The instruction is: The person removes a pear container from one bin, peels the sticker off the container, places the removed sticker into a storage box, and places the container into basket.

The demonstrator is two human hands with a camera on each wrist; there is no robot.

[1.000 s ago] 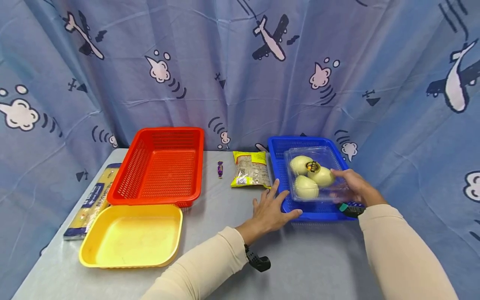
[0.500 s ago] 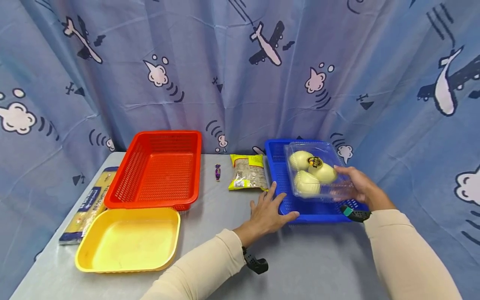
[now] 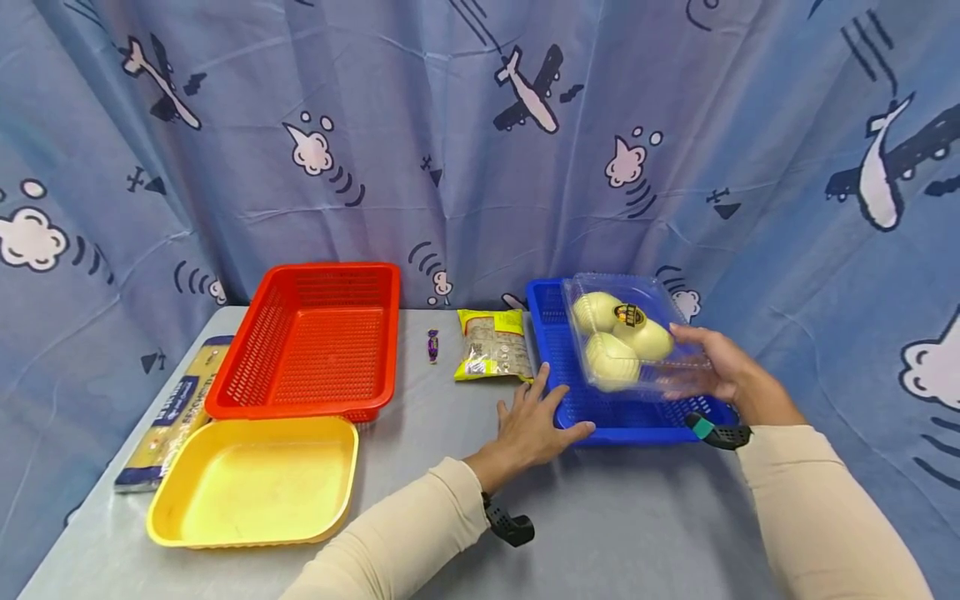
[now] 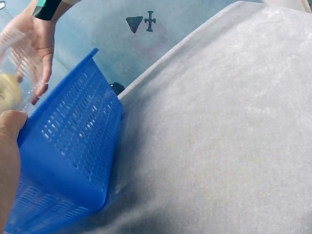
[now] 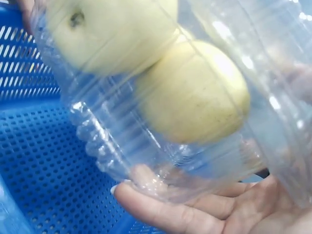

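Clear clamshell [image 3: 628,337] of three pale fruit, held tilted above blue basket [image 3: 558,392]. Right hand [image 3: 716,367] fingers curl under its 3 o'clock edge. Thin, flexy, slippery: support underneath. Left hand [image 3: 534,421] flat, bracing basket at 9 o'clock on desk [image 3: 630,517].

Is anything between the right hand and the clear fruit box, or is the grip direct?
Nothing visible stands between them. The right hand holds the clear fruit box directly, fingers under its near edge, tilted above the blue basket. The left hand rests at that basket's near left corner, apart from the box.
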